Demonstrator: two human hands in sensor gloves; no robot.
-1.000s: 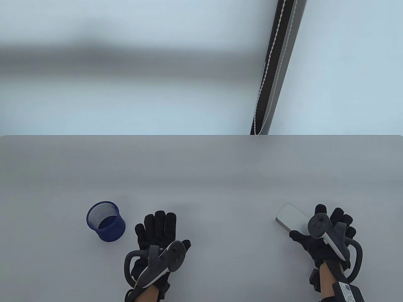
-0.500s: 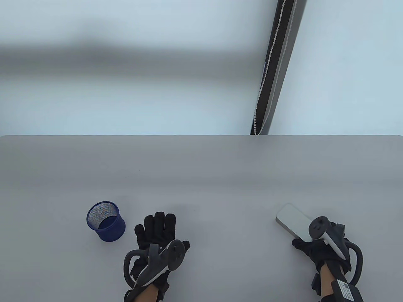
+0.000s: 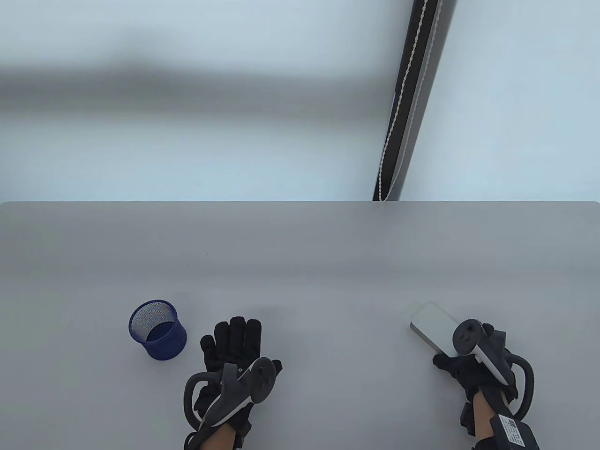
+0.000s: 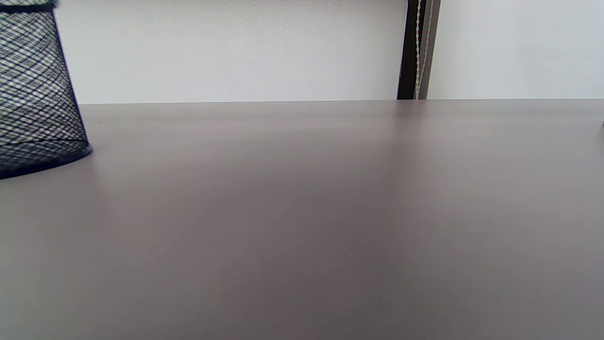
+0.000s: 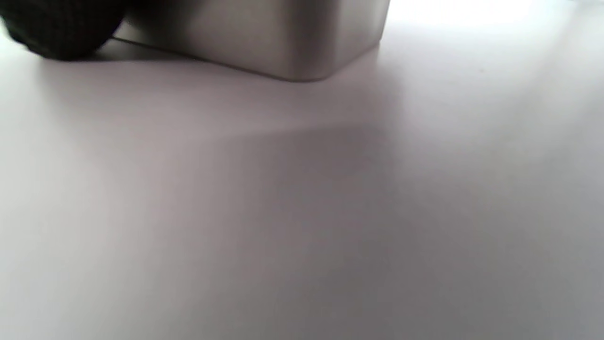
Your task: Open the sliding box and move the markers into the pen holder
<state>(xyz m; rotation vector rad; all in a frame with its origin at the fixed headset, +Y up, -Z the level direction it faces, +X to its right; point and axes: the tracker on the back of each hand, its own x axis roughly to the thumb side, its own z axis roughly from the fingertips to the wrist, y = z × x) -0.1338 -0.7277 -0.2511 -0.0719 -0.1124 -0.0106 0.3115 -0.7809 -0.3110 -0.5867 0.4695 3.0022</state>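
Note:
A blue mesh pen holder stands upright at the front left; its wall also shows in the left wrist view. My left hand lies flat on the table just right of it, fingers straight, holding nothing. A pale silver sliding box lies closed at the front right, angled up-left. My right hand grips the box's near end, thumb against its left side and fingers curled over it under the tracker. The right wrist view shows the box corner and a black fingertip touching it. No markers are visible.
The grey table stretches bare from the hands back to its far edge. Behind it is a pale wall with a dark vertical post and a bead cord.
My right hand has drawn back toward me along the box, its fingers curling in from outstretched to a grip on the near end. The left hand and pen holder have not moved.

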